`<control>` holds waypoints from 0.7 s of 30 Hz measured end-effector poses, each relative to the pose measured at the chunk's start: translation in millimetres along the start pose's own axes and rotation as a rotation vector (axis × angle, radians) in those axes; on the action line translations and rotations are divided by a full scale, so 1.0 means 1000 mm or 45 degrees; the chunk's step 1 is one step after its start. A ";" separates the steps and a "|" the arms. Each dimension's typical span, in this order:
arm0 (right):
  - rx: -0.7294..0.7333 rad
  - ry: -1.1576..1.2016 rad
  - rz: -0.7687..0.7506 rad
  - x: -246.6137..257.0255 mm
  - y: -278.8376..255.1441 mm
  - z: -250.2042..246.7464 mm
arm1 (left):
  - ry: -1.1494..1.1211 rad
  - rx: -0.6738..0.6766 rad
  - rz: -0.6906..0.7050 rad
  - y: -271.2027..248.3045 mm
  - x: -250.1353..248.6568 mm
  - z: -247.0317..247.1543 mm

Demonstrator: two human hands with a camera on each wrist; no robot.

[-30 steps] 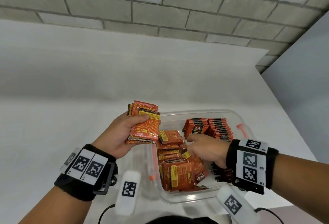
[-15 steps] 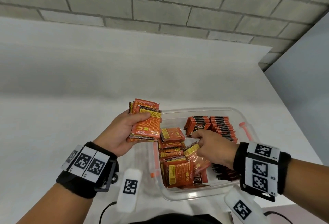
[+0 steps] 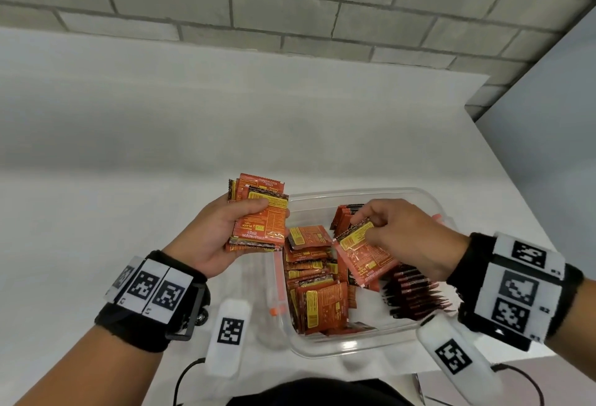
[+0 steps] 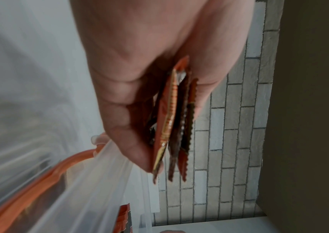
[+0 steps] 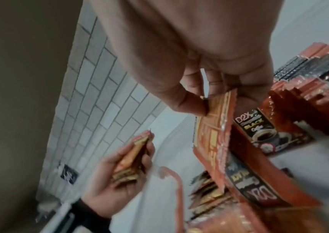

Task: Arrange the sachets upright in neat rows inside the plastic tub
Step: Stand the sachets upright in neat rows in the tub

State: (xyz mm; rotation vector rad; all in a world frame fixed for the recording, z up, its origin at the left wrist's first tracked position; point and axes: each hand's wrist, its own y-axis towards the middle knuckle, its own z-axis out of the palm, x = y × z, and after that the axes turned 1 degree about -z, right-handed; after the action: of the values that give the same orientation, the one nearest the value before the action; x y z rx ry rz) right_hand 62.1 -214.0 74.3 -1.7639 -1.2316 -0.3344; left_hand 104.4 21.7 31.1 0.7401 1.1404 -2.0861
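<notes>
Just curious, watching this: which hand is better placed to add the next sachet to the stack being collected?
Right. The right hand already pinches one sachet above the tub, beside the stack. The left hand is full, gripping that stack.

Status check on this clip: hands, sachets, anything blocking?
Left hand grips a stack. Right hand pinches one sachet above the tub. Upright rows on the right, loose pile on the left. Nothing blocking.
</notes>
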 end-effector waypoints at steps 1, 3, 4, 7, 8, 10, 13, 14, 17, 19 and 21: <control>0.008 0.099 0.000 0.001 -0.001 0.000 | -0.004 0.000 -0.002 0.000 0.000 -0.001; 0.060 0.260 -0.011 0.003 -0.003 0.000 | -0.011 0.003 -0.006 0.000 0.000 -0.001; 0.085 0.282 -0.030 0.003 -0.003 0.001 | -0.011 0.004 -0.007 0.000 0.000 -0.002; 0.159 0.230 -0.064 0.002 -0.001 0.010 | -0.006 0.005 -0.004 0.001 0.000 -0.001; 0.194 0.163 -0.059 0.000 0.001 0.014 | -0.003 0.007 -0.002 0.001 0.000 -0.001; 0.237 -0.072 -0.064 -0.005 0.004 0.025 | 0.000 0.012 -0.002 0.001 0.000 -0.001; 0.226 -0.452 -0.181 -0.008 0.002 0.040 | 0.001 0.008 -0.002 0.001 0.000 -0.001; 0.237 -0.482 -0.201 -0.008 0.001 0.043 | -0.001 0.005 0.000 0.001 0.000 -0.001; 0.290 -0.375 -0.155 -0.007 -0.002 0.043 | 0.004 0.004 0.002 0.001 0.001 -0.001; 0.258 -0.294 -0.103 -0.005 -0.005 0.038 | 0.005 0.004 0.003 0.001 0.002 -0.001; 0.120 -0.170 -0.016 -0.005 -0.005 0.032 | 0.006 -0.001 0.002 0.001 0.002 -0.002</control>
State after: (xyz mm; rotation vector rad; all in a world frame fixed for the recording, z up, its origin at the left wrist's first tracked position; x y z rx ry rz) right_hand 46.7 -190.7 57.0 -1.7205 -1.3315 -0.1647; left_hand 104.4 22.3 28.2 0.7461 1.1426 -2.0834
